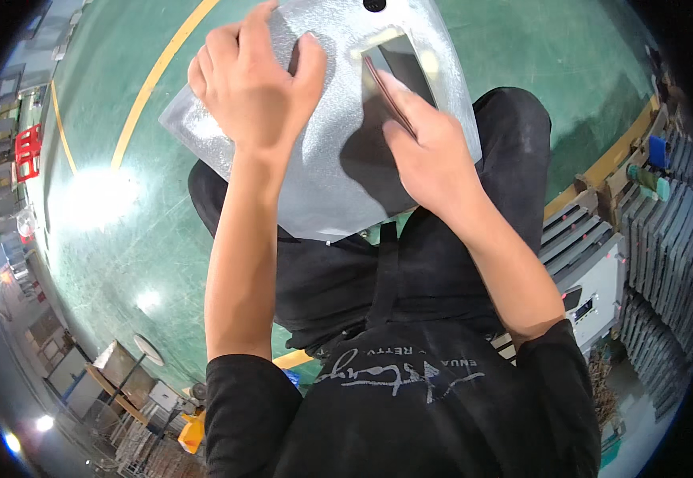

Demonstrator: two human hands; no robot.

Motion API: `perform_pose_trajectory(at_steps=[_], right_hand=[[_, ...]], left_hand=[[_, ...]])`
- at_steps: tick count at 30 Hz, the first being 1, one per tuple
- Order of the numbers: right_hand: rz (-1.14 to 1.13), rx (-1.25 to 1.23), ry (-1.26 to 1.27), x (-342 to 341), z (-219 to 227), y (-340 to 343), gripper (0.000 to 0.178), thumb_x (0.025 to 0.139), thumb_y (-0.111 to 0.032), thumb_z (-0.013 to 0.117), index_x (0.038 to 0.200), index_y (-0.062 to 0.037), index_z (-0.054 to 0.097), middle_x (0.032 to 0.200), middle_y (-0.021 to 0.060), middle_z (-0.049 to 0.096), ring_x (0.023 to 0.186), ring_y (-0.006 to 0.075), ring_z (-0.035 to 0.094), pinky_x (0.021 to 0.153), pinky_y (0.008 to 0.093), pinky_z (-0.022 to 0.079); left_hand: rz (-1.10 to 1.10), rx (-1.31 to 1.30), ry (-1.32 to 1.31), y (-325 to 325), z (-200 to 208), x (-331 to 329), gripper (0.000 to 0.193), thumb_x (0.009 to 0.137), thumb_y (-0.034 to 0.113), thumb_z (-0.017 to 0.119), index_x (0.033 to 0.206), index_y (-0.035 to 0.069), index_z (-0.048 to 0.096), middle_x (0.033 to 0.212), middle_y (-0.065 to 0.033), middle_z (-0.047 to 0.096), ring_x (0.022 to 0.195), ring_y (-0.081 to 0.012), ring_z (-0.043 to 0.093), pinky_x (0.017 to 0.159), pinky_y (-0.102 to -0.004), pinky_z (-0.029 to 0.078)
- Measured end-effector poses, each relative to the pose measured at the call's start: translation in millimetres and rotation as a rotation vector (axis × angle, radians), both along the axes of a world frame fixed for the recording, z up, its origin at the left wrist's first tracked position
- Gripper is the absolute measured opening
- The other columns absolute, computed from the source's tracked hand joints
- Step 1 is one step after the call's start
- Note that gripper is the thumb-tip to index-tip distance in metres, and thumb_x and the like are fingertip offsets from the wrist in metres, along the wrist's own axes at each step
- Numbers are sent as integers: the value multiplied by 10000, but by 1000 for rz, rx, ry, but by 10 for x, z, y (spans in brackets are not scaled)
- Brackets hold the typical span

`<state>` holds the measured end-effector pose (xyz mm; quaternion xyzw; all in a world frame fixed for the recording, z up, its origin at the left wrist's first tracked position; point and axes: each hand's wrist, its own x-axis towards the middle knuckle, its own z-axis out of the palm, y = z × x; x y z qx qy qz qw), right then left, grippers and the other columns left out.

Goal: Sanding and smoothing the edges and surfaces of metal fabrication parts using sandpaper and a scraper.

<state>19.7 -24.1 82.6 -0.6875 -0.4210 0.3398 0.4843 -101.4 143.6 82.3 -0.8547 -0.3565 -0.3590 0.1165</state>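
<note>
A grey metal panel (314, 191) with a textured sheen lies across my lap, tilted. Toward its far right side is a rectangular cutout (410, 68) with pale yellowish patches round its rim, and a round dark hole (374, 5) sits above it. My left hand (255, 88) rests on the panel's far left part, thumb and fingers apart, with no object in it. Between the thumb and fingers of my right hand (434, 151) is a thin reddish-brown strip (390, 99), seen nearly edge-on. Its tip meets the cutout's left edge.
Green floor (163, 215) with yellow lines surrounds my legs. Stacked grey panels (657, 247) stand at the right, beside a pale panel (597, 287) with dark openings. Red crates (28, 151) are at the far left; a yellow object (192, 432) lies lower left.
</note>
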Motion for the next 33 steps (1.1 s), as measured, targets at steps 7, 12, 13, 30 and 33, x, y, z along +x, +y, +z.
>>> perform_pose_trajectory(at_steps=[7,12,13,30,33], right_hand=[[107,-208,92,-13,-239,-807,565,918,-12,516,1476,-99,502,1132,294,667,1072,424,671,912,350,519],[106,-231,75,-141,-310,-847,563,925,28,498,1484,-32,476,1266,286,646,1219,342,649,1011,327,477],[65,-136,53,-205,-340,-829,568,926,43,481,1491,-3,454,1358,271,596,1295,313,592,1061,322,438],[102,-113,-492,-4,76,107,533,901,-59,476,1424,43,509,1249,278,661,1138,410,659,977,418,506],[98,-258,-650,-120,194,29,547,905,-75,469,1441,31,489,1209,302,656,1121,449,641,967,464,502]], left_hand=[[4,-162,-74,-232,239,39,440,737,252,723,1129,60,668,963,-147,584,948,-339,569,900,-460,424],[-189,-207,-409,-126,66,86,419,746,282,715,1103,64,678,948,-145,575,936,-343,564,889,-463,420],[-385,-279,-706,-104,-5,97,412,751,291,710,1094,67,679,945,-144,573,935,-343,563,886,-464,420],[35,-176,-212,-262,179,6,293,782,303,672,951,64,656,968,-164,587,1008,-335,565,957,-471,402],[18,-260,-164,-256,192,-15,305,801,316,656,979,69,671,996,-160,593,1051,-321,559,1001,-467,381]])
